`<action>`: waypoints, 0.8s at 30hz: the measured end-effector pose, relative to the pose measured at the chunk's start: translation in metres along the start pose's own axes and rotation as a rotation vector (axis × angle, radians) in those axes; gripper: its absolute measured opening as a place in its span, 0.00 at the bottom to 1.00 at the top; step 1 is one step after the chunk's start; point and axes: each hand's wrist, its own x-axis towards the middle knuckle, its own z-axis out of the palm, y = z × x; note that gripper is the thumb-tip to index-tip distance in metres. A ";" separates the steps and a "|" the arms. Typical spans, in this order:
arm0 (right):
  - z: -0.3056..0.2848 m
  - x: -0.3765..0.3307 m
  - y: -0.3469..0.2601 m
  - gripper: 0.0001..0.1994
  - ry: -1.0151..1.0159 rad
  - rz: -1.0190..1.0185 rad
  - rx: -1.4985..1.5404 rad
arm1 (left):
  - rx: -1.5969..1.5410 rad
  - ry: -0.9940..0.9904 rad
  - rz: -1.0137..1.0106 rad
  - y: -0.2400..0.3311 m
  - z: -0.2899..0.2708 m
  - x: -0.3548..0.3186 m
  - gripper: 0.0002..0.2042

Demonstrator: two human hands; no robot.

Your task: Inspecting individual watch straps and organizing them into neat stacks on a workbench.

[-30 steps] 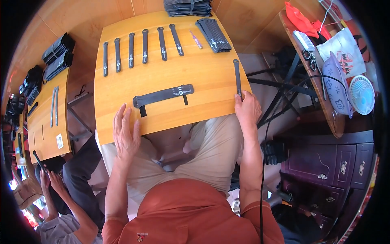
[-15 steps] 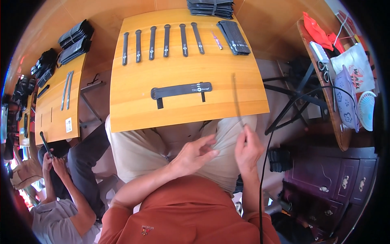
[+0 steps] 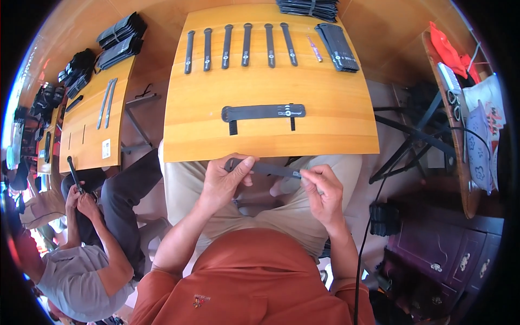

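Stretched between my hands over my lap is a dark grey strap (image 3: 269, 168). My left hand (image 3: 226, 181) pinches its rounded end, and my right hand (image 3: 324, 194) grips the other end. On the wooden table (image 3: 260, 143) just beyond lies a wider dark strap stack (image 3: 262, 112), set crosswise over two short black strips, of which one is this black strip (image 3: 233, 128). Farther back, several single straps (image 3: 246, 46) lie side by side in a row. A small pink-and-white tool (image 3: 314, 50) rests right of them, beside a thick bundle of dark straps (image 3: 337, 47).
At the table's far edge sits a tied pile of dark straps (image 3: 307, 7). A co-worker (image 3: 81, 281) handles a dark strap at the left table (image 3: 111, 143). On the right, a side table (image 3: 467, 179) holds scissors (image 3: 453, 105) and a red cloth (image 3: 447, 49). A black cable (image 3: 368, 227) hangs near my right arm.
My left hand has risen and taken hold of the strap's rounded end. The strap, upright in my right hand before, now lies crosswise between both hands. The view has shifted slightly.
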 end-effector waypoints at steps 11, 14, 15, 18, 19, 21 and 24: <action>0.013 0.050 0.039 0.11 0.074 0.388 0.381 | 0.019 0.134 0.012 0.013 -0.035 0.021 0.07; 0.014 0.059 0.049 0.11 0.084 0.434 0.391 | 0.181 0.180 0.025 0.016 -0.039 0.032 0.06; 0.014 0.062 0.052 0.11 0.086 0.473 0.391 | 0.183 0.185 0.017 0.017 -0.040 0.036 0.06; 0.015 0.073 0.059 0.11 0.107 0.486 0.395 | 0.253 0.243 -0.022 0.021 -0.042 0.048 0.06; 0.016 0.077 0.061 0.11 0.107 0.474 0.371 | 0.280 0.238 -0.020 0.022 -0.042 0.051 0.07; 0.019 0.085 0.063 0.11 0.135 0.476 0.395 | 0.306 0.234 -0.024 0.022 -0.046 0.059 0.07; 0.020 0.094 0.065 0.10 0.120 0.438 0.304 | 0.267 0.218 -0.022 0.017 -0.055 0.068 0.08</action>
